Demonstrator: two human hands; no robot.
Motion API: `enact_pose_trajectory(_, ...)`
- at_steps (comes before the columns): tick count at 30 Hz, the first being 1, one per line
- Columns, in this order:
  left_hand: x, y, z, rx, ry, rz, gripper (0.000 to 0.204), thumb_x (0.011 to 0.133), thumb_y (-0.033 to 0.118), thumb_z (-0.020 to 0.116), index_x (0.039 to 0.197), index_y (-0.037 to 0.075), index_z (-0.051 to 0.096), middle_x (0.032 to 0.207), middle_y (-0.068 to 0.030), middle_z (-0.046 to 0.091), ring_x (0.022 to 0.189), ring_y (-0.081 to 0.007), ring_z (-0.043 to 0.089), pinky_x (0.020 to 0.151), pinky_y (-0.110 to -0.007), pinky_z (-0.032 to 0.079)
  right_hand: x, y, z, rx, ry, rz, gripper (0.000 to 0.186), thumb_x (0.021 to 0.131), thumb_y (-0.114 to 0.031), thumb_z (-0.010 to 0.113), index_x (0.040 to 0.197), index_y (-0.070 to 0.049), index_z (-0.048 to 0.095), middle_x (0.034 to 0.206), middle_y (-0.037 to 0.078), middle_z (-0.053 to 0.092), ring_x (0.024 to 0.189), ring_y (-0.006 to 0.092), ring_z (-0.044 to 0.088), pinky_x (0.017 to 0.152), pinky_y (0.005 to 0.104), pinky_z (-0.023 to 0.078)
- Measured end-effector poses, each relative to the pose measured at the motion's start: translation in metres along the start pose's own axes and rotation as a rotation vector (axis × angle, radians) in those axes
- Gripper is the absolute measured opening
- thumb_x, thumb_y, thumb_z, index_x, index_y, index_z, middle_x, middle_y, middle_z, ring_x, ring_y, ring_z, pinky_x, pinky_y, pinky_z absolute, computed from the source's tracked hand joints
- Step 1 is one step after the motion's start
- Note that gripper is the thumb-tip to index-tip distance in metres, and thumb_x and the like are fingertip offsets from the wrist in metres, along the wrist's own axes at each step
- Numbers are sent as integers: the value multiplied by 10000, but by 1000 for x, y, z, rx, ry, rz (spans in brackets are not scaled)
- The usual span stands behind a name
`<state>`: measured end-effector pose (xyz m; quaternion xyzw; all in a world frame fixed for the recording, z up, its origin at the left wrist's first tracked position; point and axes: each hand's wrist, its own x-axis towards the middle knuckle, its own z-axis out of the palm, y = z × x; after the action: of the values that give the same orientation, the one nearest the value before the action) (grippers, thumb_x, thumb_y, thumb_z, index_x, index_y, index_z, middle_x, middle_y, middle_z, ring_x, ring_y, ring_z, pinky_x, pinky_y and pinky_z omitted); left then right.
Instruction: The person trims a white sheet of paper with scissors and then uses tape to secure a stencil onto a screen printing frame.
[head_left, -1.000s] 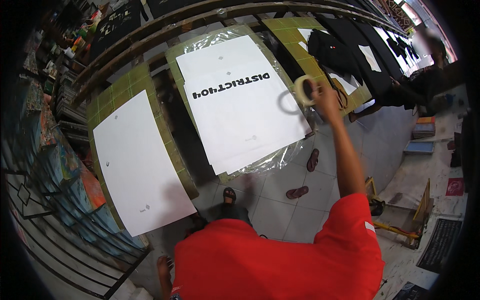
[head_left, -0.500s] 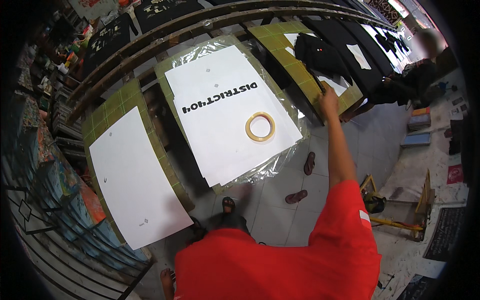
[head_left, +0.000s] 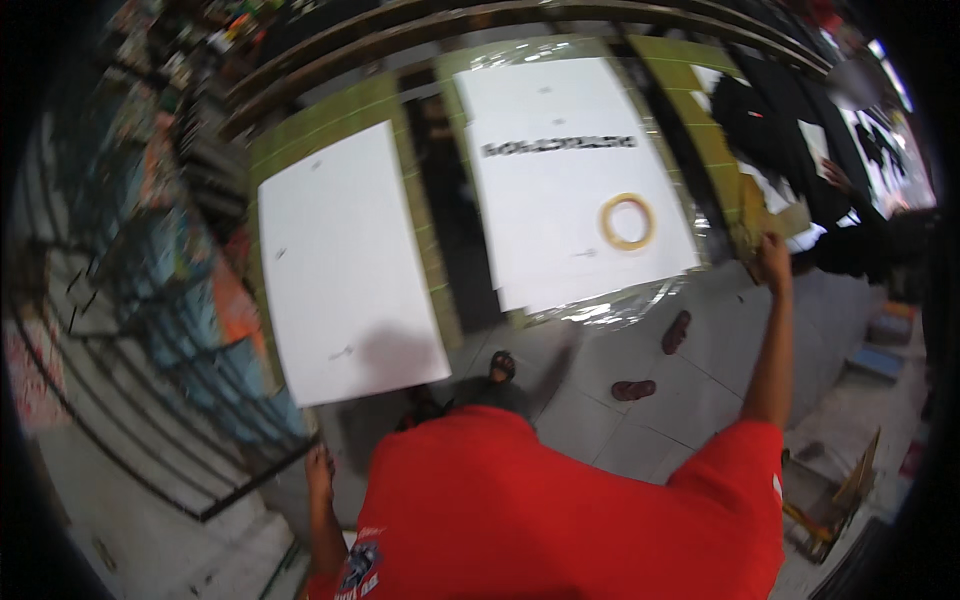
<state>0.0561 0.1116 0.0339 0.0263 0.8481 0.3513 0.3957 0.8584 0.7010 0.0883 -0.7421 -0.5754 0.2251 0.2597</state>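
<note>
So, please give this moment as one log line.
right hand: at rightmost board, grip unclear | left hand: by railing, grip unclear | tape roll: on white sheets

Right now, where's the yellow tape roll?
In the head view, the yellow tape roll lies right of centre on the white paper, below its black lettering.

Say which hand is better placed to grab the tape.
Right, likely: the right hand is stretched forward, much nearer the tape, though whether it holds anything is unclear. The left hand is low, near the railing.
</note>
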Motion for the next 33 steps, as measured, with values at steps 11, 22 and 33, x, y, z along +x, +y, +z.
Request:
enact_pose_trajectory(11, 23, 83, 30, -640, -170, -123, 445, 940, 433, 556, 1194, 72, 492, 1023, -76, 595, 966, -171, 587, 872, -412, 449, -333, -158, 107, 1092, -653, 75, 731, 816, -664, 590, 1253, -92, 462, 1079, -31, 486, 810, 54, 446, 683, 205, 385)
enact_pose_trajectory(22, 117, 118, -24, -313, -617, 20, 212, 952, 279, 572, 928, 68, 568, 755, -21, 580, 688, -128, 564, 662, -276, 483, -533, -272, 315, 938, -345, 273, 319, 878, -323, 678, 944, -87, 474, 856, 13, 530, 699, 110, 506, 593, 269, 406)
enact_pose_trajectory(33, 98, 162, -11, -310, -984, -169, 256, 963, 236, 543, 1106, 24, 526, 1053, -98, 615, 936, -226, 648, 727, -318, 525, -546, -411, 403, 907, 225, 269, 307, 807, -91, 715, 811, -109, 409, 668, 0, 479, 550, 102, 492, 456, 258, 387)
